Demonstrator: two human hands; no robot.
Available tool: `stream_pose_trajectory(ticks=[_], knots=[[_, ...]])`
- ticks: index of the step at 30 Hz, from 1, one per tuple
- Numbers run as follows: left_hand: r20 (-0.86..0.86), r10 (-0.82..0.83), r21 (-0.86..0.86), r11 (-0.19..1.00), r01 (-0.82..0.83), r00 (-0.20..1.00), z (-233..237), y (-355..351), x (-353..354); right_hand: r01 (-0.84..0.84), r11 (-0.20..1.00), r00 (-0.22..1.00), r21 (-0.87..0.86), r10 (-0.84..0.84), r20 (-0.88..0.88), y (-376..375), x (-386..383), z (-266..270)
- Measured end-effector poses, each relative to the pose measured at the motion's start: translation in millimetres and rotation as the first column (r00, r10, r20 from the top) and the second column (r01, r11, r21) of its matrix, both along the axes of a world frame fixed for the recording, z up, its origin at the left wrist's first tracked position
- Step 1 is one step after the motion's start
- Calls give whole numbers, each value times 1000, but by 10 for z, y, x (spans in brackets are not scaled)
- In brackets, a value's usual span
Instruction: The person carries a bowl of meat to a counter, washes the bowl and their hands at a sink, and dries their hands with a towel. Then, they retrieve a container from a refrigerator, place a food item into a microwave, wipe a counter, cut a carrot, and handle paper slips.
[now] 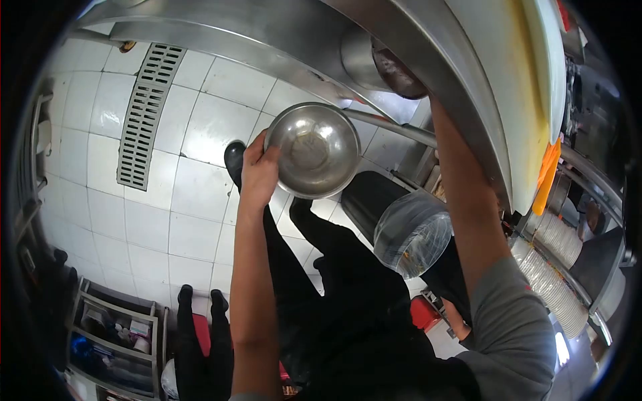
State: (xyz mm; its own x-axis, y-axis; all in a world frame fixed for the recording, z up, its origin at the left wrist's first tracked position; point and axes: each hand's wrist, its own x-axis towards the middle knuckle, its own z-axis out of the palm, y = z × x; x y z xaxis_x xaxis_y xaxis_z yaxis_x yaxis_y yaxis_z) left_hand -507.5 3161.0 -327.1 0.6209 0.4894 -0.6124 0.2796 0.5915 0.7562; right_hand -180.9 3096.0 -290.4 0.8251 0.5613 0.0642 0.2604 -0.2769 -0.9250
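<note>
Left hand (259,175) clamps bowl (313,148) by left rim (can't tell hidden right hand's grip).

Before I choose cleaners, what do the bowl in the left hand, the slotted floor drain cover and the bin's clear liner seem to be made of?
Bowl: likely stainless steel, smooth and shiny; it is silvery with bright reflections.
Drain cover: matte grey with little glare; metal or plastic, the look leaves that open.
Liner: probably thin plastic film, glossy, since it is transparent and wrinkled.
</note>
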Motion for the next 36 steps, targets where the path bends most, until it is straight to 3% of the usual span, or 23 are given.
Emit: stream_pose_trajectory(ticks=[4,7,10,17,22,29,36], knots=[[-19,22,-68,997,-23,1000,-122,55,-122,-38,999,995,23,40,-90,-161,63,171],[13,85,4,996,-85,996,-137,70,-142,-42,998,999,-36,42,-11,-66,-76,23],[14,72,-37,997,-72,997,-66,93,-119,-10,998,998,-61,14,54,18,-90,-50],[49,117,-58,992,-114,992,-54,63,-111,-60,998,996,-4,59,-63,-171,37,194],[29,92,-42,995,-90,995,-147,71,-87,-23,996,997,-83,29,72,49,-102,-81],[98,180,-21,984,-179,979,-47,63,-5,-46,999,999,-6,46,-22,-108,50,147],[98,121,40,991,-125,988,24,158,95,12,998,996,-67,-6,87,50,-84,-56]])
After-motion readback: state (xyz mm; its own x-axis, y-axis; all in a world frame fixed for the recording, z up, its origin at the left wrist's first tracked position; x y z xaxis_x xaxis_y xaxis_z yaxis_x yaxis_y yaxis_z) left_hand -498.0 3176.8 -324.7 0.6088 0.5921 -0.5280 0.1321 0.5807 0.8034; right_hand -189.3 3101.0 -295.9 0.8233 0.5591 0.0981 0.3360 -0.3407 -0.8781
